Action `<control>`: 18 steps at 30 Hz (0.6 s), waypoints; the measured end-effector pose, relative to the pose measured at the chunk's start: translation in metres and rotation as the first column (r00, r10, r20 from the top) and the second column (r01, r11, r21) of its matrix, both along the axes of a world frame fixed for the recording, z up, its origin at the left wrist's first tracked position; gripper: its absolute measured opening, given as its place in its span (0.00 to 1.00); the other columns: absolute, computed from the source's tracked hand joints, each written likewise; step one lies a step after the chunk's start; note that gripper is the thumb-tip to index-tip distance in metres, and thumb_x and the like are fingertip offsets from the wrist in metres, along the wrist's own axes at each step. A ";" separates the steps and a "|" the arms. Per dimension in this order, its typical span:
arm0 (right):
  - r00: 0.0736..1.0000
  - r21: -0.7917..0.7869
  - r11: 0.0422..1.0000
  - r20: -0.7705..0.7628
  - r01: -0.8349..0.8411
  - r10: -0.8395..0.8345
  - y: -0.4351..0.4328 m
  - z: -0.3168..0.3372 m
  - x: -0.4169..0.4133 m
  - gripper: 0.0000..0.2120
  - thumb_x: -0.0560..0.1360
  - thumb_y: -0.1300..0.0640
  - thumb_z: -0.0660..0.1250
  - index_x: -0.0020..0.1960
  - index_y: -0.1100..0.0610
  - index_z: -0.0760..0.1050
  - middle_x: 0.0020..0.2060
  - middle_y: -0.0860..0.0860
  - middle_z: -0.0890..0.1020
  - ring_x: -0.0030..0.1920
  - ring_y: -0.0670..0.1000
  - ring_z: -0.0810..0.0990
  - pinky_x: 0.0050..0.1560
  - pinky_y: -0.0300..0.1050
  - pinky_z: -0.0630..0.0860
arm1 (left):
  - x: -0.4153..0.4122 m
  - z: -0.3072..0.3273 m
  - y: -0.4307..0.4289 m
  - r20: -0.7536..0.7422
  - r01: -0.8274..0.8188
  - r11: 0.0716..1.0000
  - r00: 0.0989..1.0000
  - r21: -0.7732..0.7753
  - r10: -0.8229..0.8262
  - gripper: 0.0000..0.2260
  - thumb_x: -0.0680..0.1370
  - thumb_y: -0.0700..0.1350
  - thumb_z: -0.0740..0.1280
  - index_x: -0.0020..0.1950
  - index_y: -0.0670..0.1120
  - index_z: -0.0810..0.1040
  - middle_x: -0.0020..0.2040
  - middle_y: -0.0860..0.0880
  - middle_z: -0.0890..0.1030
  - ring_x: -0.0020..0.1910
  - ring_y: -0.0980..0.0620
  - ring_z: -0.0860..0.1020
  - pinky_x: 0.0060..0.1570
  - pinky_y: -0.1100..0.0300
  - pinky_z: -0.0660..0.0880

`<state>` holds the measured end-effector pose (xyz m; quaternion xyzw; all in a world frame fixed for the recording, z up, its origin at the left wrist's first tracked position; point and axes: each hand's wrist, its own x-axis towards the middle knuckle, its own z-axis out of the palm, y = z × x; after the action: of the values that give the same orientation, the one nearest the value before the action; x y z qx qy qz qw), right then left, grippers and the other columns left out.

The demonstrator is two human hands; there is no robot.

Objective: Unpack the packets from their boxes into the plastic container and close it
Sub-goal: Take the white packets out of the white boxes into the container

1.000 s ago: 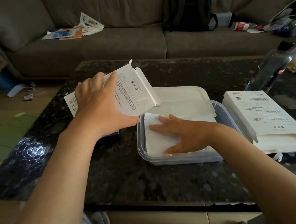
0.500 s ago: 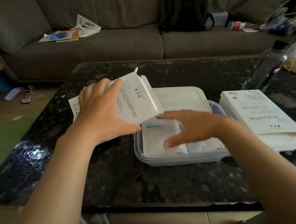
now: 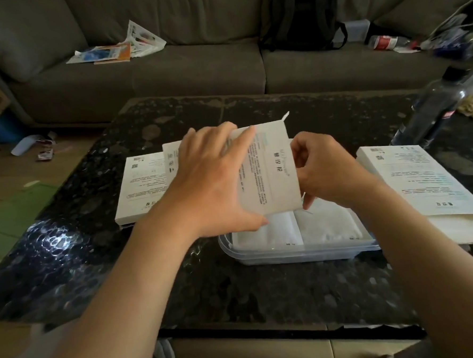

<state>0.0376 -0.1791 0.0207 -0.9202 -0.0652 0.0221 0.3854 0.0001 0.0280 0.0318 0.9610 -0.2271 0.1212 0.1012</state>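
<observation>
Your left hand (image 3: 211,186) grips the light, crushable cardboard box (image 3: 271,171), right hand (image 3: 323,170) curled on its open end; hold edges, not panels.

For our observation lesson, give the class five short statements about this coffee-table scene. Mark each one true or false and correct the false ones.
1. The left hand grips a white box above the plastic container. True.
2. The plastic container is closed with its lid. False: it is open, and white packets lie inside it.
3. A stack of boxes lies on the table to the right of the container. True.
4. The dark bottle lies on the sofa. False: it stands on the table at the far right.
5. The right hand rests flat on the packets. False: it is raised, with its fingers curled at the white box's right end.
</observation>
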 end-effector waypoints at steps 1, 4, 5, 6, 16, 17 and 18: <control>1.000 -0.033 0.999 0.015 0.005 -0.004 0.001 -0.003 0.002 0.13 0.74 0.57 0.76 0.53 0.53 0.74 0.44 0.46 0.82 0.38 0.50 0.87 0.31 0.45 0.84 | 0.000 -0.001 -0.002 0.019 0.015 1.000 1.000 0.005 -0.015 0.54 0.58 0.70 0.71 0.78 0.51 0.55 0.72 0.49 0.61 0.73 0.45 0.58 0.76 0.42 0.48; 0.997 -0.096 0.995 0.076 0.004 0.003 0.003 -0.011 0.008 0.12 0.76 0.55 0.75 0.55 0.49 0.74 0.43 0.43 0.81 0.42 0.48 0.85 0.37 0.47 0.85 | -0.001 -0.004 -0.006 0.051 0.033 0.999 0.998 0.026 -0.034 0.54 0.58 0.69 0.70 0.79 0.50 0.56 0.72 0.48 0.61 0.73 0.44 0.58 0.77 0.41 0.47; 0.997 -0.081 0.997 0.080 -0.003 0.009 0.003 -0.013 0.009 0.12 0.76 0.55 0.74 0.56 0.49 0.75 0.43 0.43 0.81 0.42 0.48 0.85 0.38 0.47 0.85 | -0.001 -0.005 -0.007 0.051 0.035 0.999 0.998 0.024 -0.036 0.54 0.58 0.69 0.70 0.79 0.50 0.56 0.72 0.48 0.61 0.73 0.44 0.58 0.77 0.41 0.47; 0.997 -0.058 0.998 0.080 -0.014 0.018 0.002 -0.014 0.010 0.12 0.76 0.56 0.74 0.57 0.50 0.76 0.43 0.43 0.81 0.41 0.48 0.85 0.38 0.48 0.85 | -0.001 -0.006 -0.008 0.048 0.039 0.999 0.998 0.017 -0.040 0.54 0.58 0.69 0.70 0.79 0.50 0.56 0.73 0.48 0.61 0.73 0.44 0.58 0.77 0.41 0.47; 0.994 0.029 0.997 0.089 -0.069 0.066 0.000 -0.013 0.009 0.14 0.76 0.56 0.74 0.59 0.52 0.77 0.45 0.45 0.83 0.44 0.50 0.85 0.43 0.46 0.83 | 0.000 -0.007 -0.009 0.029 0.045 0.999 0.999 -0.019 -0.044 0.53 0.59 0.69 0.70 0.79 0.50 0.56 0.73 0.49 0.61 0.73 0.45 0.58 0.77 0.41 0.48; 0.995 0.016 0.998 0.078 -0.059 0.058 0.000 -0.013 0.008 0.14 0.76 0.56 0.74 0.59 0.51 0.77 0.45 0.45 0.83 0.43 0.50 0.86 0.41 0.46 0.84 | 0.000 -0.007 -0.009 0.027 0.041 0.999 0.999 -0.012 -0.041 0.54 0.59 0.70 0.70 0.79 0.50 0.56 0.73 0.49 0.61 0.73 0.45 0.58 0.77 0.41 0.48; 0.997 0.010 0.999 0.059 -0.047 0.047 -0.001 -0.012 0.007 0.13 0.76 0.57 0.74 0.59 0.52 0.77 0.45 0.45 0.83 0.42 0.49 0.86 0.37 0.46 0.84 | 0.000 -0.007 -0.008 0.024 0.036 0.999 0.999 -0.005 -0.036 0.54 0.59 0.70 0.70 0.79 0.50 0.55 0.73 0.49 0.60 0.73 0.45 0.58 0.77 0.41 0.48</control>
<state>0.0445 -0.1801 0.0088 -0.9164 -0.0983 0.0037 0.3880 0.0000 0.0198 0.0252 0.9550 -0.2451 0.1315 0.1031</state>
